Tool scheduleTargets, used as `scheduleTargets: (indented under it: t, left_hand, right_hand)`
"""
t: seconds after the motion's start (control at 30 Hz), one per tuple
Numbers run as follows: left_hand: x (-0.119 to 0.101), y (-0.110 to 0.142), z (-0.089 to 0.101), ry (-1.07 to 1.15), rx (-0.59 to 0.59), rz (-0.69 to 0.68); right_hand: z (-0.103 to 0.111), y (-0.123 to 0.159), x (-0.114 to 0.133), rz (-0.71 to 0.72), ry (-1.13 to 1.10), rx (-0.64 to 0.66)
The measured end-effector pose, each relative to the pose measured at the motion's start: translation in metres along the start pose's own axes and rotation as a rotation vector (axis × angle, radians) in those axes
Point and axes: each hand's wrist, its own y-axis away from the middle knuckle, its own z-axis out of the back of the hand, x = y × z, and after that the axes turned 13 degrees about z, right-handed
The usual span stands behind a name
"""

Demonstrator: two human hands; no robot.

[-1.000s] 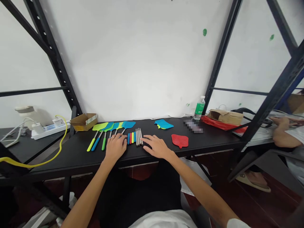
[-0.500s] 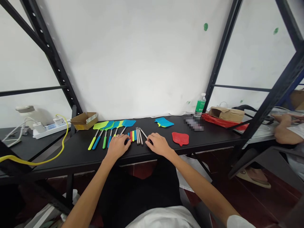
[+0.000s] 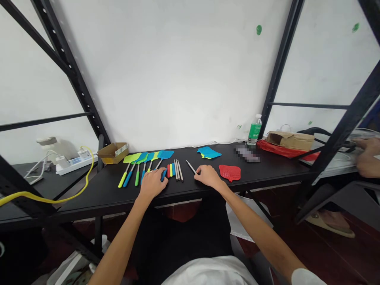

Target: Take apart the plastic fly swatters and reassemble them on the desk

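Note:
My left hand (image 3: 152, 183) is closed with thumb and fingers on a short blue handle (image 3: 164, 175). A thin metal rod (image 3: 190, 166), tip pointing to the back left, is pinched in my right hand (image 3: 208, 176). Between the hands lie a red handle (image 3: 168, 171), a yellow handle (image 3: 171, 170), another blue handle (image 3: 173, 169) and several metal rods (image 3: 178, 171). Left of them is a row of fly swatters (image 3: 128, 170) with green, blue and yellow parts, partly covered by my left hand. A red swatter head (image 3: 230, 172) lies right of my right hand.
Blue and yellow-green swatter heads (image 3: 209, 152) are stacked near the wall. A small cardboard box (image 3: 113, 153) stands at the back left, a water bottle (image 3: 254, 130) at the back right. A yellow cable (image 3: 74, 194) crosses the left side. Another person's arm (image 3: 369, 162) shows far right.
My right hand has moved right with the metal rod, away from the other rods. My left hand has drawn the blue handle slightly apart from the red one. The view has shifted slightly.

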Motion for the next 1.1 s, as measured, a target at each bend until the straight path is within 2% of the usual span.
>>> scheduleTargets:
  t: [0.1, 0.27, 0.5, 0.6, 0.7, 0.83, 1.1]
  left_hand:
    - [0.001, 0.000, 0.000, -0.002, -0.002, 0.015]
    - [0.001, 0.000, 0.001, 0.006, -0.078, 0.049]
    - [0.002, 0.000, 0.000, 0.011, -0.147, -0.084]
    - [0.003, 0.001, 0.000, 0.047, -0.154, -0.114]
    - [0.004, 0.001, -0.001, 0.079, -0.141, -0.140]
    - [0.004, 0.002, -0.001, 0.108, -0.129, -0.177]
    - [0.003, 0.001, 0.001, 0.134, -0.141, -0.231]
  right_hand:
    - [0.003, -0.003, -0.009, -0.023, -0.177, 0.022]
    - [0.008, -0.004, -0.024, -0.046, -0.564, 0.133]
    - [0.010, -0.006, -0.030, -0.080, -0.878, 0.103]
    - [0.006, -0.008, -0.029, -0.055, -0.983, 0.023]
    - [0.003, -0.011, -0.025, -0.102, -1.061, -0.094]
    - [0.001, -0.012, -0.018, -0.138, -1.218, -0.105]
    - [-0.011, -0.010, -0.006, -0.092, -1.263, -0.321]
